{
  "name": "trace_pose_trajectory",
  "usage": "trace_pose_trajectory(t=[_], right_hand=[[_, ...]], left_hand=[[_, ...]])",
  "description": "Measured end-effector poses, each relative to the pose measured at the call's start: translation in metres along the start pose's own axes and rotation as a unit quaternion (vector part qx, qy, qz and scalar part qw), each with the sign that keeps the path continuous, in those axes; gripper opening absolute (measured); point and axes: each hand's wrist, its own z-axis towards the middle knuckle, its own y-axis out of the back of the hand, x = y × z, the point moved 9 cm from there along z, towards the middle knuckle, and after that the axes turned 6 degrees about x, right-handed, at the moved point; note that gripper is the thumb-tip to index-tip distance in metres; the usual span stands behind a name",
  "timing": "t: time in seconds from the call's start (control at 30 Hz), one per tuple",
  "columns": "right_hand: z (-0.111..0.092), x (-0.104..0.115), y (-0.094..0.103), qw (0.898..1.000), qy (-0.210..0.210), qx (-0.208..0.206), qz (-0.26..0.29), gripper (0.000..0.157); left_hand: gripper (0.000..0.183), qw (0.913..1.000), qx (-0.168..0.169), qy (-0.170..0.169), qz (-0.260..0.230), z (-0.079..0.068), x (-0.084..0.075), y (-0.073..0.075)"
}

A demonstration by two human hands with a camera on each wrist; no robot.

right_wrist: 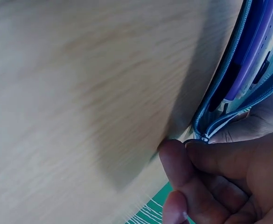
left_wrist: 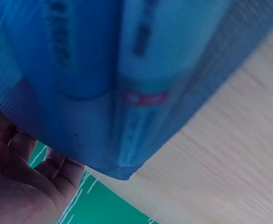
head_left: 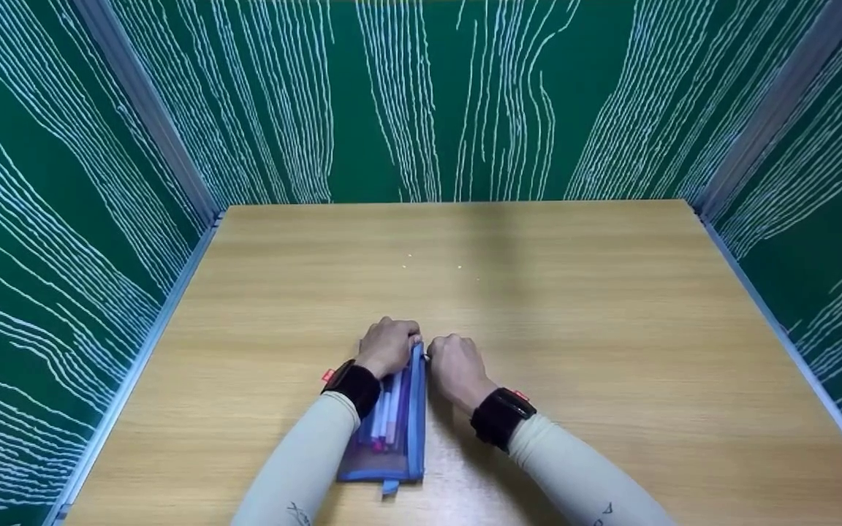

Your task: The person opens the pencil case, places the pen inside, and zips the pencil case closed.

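Observation:
A blue mesh zipper pouch (head_left: 416, 431) lies lengthwise on the table's near part, with several pens (head_left: 386, 416) showing through its side. My left hand (head_left: 388, 345) grips the pouch's far end from the left. At that same end, my right hand (head_left: 459, 369) pinches the zipper pull between thumb and forefinger. In the right wrist view the zipper slider (right_wrist: 205, 137) sits at the far corner, and the zipper gapes along the pouch. A purple pen (right_wrist: 253, 56) shows in the opening. The left wrist view has the mesh side up close, the left hand's fingers (left_wrist: 22, 144) at its edge.
The wooden table (head_left: 596, 307) spreads around the pouch. Tiny white specks (head_left: 459, 267) lie beyond the hands. Green panels (head_left: 450, 102) with wavy white lines stand at the back and both sides, joined by grey metal posts (head_left: 150, 102).

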Motion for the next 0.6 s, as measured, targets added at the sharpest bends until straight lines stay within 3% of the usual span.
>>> trace_pose_trajectory(t=[0.27, 0.6], right_hand=[[-0.0037, 0.0044, 0.0012, 1.0, 0.013, -0.016, -0.022, 0.025], [-0.007, 0.0057, -0.0002, 1.0, 0.011, 0.003, -0.014, 0.023]], left_hand=[[0.015, 0.9999, 0.006, 0.013, -0.004, 0.0001, 0.0017, 0.0006], [0.015, 0.9998, 0.003, -0.017, 0.008, -0.0001, -0.0038, 0.0005]])
